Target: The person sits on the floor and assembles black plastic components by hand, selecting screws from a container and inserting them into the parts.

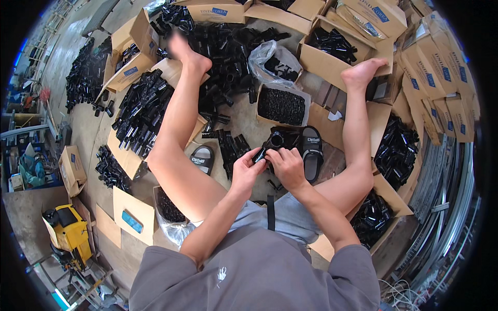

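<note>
My left hand (247,170) pinches a small glossy black tubular part (260,155) in front of my lap. My right hand (286,167) closes on the same part from the other side, its fingertips meeting the left ones. Just beyond my fingers is a larger black pipe fitting (277,139) with a round open end. Several black tubes (231,149) lie on the floor left of it. A carton of tiny black pieces (281,105) stands farther out between my legs. Whether the right fingers hold a second small piece is hidden.
Black slippers, one right (312,153) and one left (203,158), lie on the floor. Open cartons of black parts (397,150) flank me. Heaps of tubes (142,111) lie left. A phone (132,221) rests on cardboard, near a yellow machine (72,234). Metal bars (441,207) run along the right.
</note>
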Available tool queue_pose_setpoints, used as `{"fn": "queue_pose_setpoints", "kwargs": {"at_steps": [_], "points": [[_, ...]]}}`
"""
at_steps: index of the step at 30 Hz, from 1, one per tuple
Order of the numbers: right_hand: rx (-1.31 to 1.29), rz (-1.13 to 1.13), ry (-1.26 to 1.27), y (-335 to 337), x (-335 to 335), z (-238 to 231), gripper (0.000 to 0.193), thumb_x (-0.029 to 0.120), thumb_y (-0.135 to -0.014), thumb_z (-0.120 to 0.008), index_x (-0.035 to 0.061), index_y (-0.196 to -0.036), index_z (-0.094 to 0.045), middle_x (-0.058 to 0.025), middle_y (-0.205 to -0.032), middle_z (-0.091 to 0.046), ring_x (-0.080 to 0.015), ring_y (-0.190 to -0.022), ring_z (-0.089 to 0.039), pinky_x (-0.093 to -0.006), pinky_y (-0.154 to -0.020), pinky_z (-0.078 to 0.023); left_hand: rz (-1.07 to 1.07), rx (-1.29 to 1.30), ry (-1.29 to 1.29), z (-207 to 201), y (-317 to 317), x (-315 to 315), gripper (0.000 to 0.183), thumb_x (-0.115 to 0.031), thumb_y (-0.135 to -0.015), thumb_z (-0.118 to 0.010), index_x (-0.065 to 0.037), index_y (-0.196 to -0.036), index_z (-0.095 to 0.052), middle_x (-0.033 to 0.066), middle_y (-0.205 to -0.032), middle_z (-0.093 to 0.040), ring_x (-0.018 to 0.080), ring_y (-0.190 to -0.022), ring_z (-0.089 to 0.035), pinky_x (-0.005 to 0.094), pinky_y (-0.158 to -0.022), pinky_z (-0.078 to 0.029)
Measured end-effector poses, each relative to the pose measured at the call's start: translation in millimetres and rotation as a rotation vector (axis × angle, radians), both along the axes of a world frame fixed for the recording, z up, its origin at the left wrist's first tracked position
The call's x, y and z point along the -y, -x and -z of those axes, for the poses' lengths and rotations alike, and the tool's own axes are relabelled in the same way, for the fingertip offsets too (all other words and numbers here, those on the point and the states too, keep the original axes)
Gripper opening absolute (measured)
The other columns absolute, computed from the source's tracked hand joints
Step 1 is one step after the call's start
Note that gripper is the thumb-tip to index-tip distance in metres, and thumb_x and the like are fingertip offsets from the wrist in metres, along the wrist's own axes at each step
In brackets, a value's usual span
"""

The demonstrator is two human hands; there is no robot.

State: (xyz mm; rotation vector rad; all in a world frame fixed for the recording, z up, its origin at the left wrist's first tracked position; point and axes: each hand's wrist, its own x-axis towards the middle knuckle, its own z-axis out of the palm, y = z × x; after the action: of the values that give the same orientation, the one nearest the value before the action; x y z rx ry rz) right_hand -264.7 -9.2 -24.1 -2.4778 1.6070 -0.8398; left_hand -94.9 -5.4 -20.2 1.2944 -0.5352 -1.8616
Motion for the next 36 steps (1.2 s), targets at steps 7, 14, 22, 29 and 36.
{"fn": "queue_pose_setpoints", "kwargs": {"at_steps": [7, 14, 22, 29, 36], "points": [[0.057, -0.056, -0.024, 2, -1, 5, 0.027, 0.015, -0.089, -0.070, 0.0163, -0.116, -0.068, -0.0002, -0.079, -0.060, -0.0181, -0.071, -0.062, -0.0359, -0.066, -0.042, -0.033, -0.007, -0.027, 3, -4, -1, 0.047, 0.003, -0.099, -0.065, 0.005, -0.144, -0.054, 0.0069, -0.115, -0.071, 0.0111, -0.099, -0.069, 0.0271, -0.092, -0.059], [0.030, -0.072, 0.001, 4, 1, 10, 0.031, 0.011, -0.084, -0.069, 0.0168, -0.115, -0.068, 0.0002, -0.076, -0.061, -0.0180, -0.068, -0.063, -0.0355, -0.065, -0.042, -0.006, -0.027, -0.015, 14, -6, -2, 0.050, 0.002, -0.099, -0.065, 0.005, -0.147, -0.050, 0.0091, -0.117, -0.071, 0.0130, -0.101, -0.070, 0.0307, -0.095, -0.060], [0.049, -0.119, -0.017, 6, -1, 20, 0.032, 0.011, -0.085, -0.069, 0.0172, -0.116, -0.066, -0.0007, -0.073, -0.060, -0.0188, -0.061, -0.062, -0.0353, -0.061, -0.043, -0.024, -0.007, -0.037, 8, -4, -4, 0.049, 0.003, -0.098, -0.066, 0.005, -0.145, -0.054, 0.0049, -0.106, -0.071, 0.0100, -0.092, -0.068, 0.0270, -0.089, -0.060], [0.124, -0.124, 0.060, 7, 4, 21, 0.027, 0.012, -0.087, -0.070, 0.0178, -0.113, -0.066, 0.0000, -0.071, -0.061, -0.0183, -0.059, -0.061, -0.0350, -0.058, -0.042, -0.004, -0.029, -0.052, 11, -5, -3, 0.050, 0.004, -0.098, -0.066, 0.005, -0.145, -0.053, 0.0040, -0.106, -0.071, 0.0098, -0.092, -0.068, 0.0271, -0.089, -0.060], [0.053, -0.083, 0.060, 10, 0, 22, 0.022, 0.025, -0.091, -0.076, 0.0176, -0.110, -0.069, 0.0032, -0.063, -0.060, -0.0160, -0.050, -0.057, -0.0325, -0.057, -0.043, 0.009, -0.043, -0.042, 15, -7, -5, 0.051, 0.004, -0.097, -0.066, 0.006, -0.146, -0.053, 0.0067, -0.109, -0.072, 0.0106, -0.094, -0.069, 0.0276, -0.091, -0.059]]}}
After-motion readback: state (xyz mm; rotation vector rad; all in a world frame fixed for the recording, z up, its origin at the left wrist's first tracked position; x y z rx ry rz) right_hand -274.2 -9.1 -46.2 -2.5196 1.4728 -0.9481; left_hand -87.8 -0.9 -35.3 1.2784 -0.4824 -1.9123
